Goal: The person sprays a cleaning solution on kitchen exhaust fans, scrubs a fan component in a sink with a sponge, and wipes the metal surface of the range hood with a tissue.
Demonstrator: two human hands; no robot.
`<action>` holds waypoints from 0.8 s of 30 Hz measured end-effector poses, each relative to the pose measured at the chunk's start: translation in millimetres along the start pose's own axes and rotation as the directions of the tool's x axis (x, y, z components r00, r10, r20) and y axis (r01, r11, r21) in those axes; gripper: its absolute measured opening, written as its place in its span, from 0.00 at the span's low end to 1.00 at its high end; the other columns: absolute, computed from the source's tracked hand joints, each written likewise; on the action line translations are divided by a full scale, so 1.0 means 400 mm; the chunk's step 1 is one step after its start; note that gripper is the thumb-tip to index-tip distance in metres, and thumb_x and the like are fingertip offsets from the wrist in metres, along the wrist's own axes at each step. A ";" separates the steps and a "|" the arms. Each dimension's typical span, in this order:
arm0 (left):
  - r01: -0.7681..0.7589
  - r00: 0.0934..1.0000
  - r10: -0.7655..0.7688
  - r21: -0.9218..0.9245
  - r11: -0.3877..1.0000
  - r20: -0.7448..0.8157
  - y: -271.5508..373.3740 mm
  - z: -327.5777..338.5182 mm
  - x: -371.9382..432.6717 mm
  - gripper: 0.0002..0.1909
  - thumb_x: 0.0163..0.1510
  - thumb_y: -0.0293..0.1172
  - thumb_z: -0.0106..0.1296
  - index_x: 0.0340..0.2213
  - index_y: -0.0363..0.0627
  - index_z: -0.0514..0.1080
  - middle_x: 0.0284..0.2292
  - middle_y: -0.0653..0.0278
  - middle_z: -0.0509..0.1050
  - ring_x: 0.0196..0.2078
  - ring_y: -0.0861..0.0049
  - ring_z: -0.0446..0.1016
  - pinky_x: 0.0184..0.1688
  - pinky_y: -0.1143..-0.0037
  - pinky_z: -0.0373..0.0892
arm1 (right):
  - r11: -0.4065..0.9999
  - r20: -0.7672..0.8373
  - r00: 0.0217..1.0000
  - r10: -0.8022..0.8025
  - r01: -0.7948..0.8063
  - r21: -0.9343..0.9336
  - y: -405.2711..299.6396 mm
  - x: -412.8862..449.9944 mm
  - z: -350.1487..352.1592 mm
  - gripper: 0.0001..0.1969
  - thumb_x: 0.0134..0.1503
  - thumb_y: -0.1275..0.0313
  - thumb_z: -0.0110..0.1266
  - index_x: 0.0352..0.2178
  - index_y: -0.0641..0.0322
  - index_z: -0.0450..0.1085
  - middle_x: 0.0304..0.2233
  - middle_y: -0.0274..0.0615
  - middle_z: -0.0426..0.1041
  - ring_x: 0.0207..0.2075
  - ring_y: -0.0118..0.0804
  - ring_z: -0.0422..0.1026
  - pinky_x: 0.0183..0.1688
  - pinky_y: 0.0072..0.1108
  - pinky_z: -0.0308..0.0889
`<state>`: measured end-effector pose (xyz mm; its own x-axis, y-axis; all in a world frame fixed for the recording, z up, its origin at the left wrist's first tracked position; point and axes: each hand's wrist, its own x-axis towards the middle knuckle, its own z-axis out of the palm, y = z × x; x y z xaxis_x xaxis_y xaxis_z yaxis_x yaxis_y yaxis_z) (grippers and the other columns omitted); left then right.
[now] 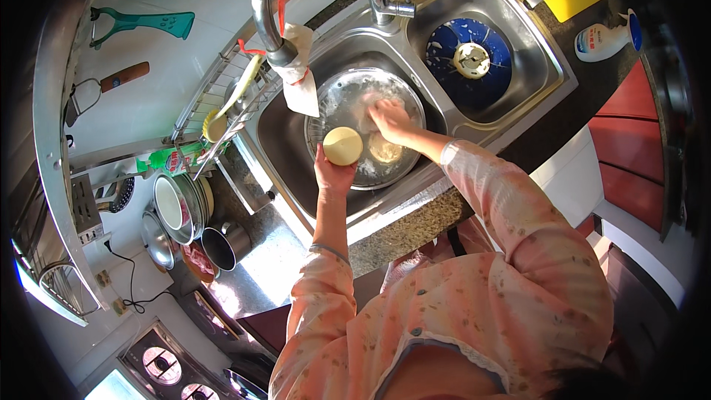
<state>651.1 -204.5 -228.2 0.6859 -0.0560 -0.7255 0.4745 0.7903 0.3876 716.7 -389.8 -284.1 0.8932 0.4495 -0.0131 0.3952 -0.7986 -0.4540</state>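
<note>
My left hand (336, 173) grips a round cream-coloured object (343, 146), perhaps a small bowl or lid, over the left side of a large round metal basin (377, 178). That basin holds water and stands in the left bowl of a steel double sink. My right hand (390, 119) reaches into the basin with its fingers at the water; whether it holds something there I cannot tell. A yellowish round thing (385, 148) lies in the water just below my right wrist. Above the sink hangs a curved faucet spout (265, 5) with a white cloth tied at its end.
In the right sink bowl lies a blue round part with a white hub (471, 60), wet with suds. A spray bottle (602, 41) lies on the right counter. At the left are a wire rack with a dish brush (215, 125), stacked bowls and a pot (221, 248).
</note>
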 end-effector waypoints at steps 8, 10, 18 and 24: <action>0.130 0.984 -0.106 -0.173 0.976 0.142 -0.040 0.057 0.030 0.28 0.49 0.49 0.35 0.46 0.43 0.65 0.48 0.57 0.66 0.53 0.61 0.62 0.56 0.57 0.55 | 0.610 -0.187 0.980 0.067 0.108 0.785 -0.123 -0.029 -0.142 0.09 0.51 0.66 0.57 0.26 0.61 0.67 0.22 0.35 0.72 0.20 0.26 0.70 0.22 0.18 0.67; 0.187 0.863 -0.044 -0.237 0.953 0.504 -0.069 -0.021 0.082 0.28 0.51 0.50 0.34 0.45 0.43 0.65 0.46 0.57 0.68 0.51 0.62 0.64 0.55 0.63 0.58 | 0.561 -0.250 0.964 0.092 0.157 0.813 -0.200 -0.059 -0.116 0.07 0.50 0.70 0.56 0.28 0.61 0.68 0.24 0.40 0.72 0.24 0.33 0.71 0.29 0.23 0.68; 0.050 0.993 -0.054 0.034 0.998 0.102 -0.123 -0.001 0.094 0.32 0.55 0.60 0.29 0.51 0.48 0.60 0.49 0.60 0.65 0.51 0.64 0.63 0.55 0.64 0.59 | 0.835 -0.335 0.941 -0.038 0.214 0.507 -0.194 -0.108 -0.012 0.23 0.59 0.67 0.42 0.55 0.63 0.54 0.52 0.51 0.63 0.55 0.45 0.61 0.59 0.31 0.52; -0.044 0.991 0.032 0.084 0.995 0.130 -0.112 0.061 0.047 0.37 0.55 0.65 0.26 0.56 0.52 0.55 0.54 0.61 0.60 0.54 0.65 0.60 0.55 0.62 0.57 | 0.811 -0.301 0.953 0.028 0.154 0.565 -0.193 -0.021 -0.016 0.21 0.62 0.63 0.36 0.51 0.65 0.60 0.50 0.47 0.66 0.53 0.39 0.63 0.59 0.31 0.52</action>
<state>656.1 -255.6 -245.3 0.7670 -0.1094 -0.6323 0.4890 0.7376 0.4656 680.2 -334.5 -243.1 0.9271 0.2859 0.2426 0.3370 -0.3519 -0.8733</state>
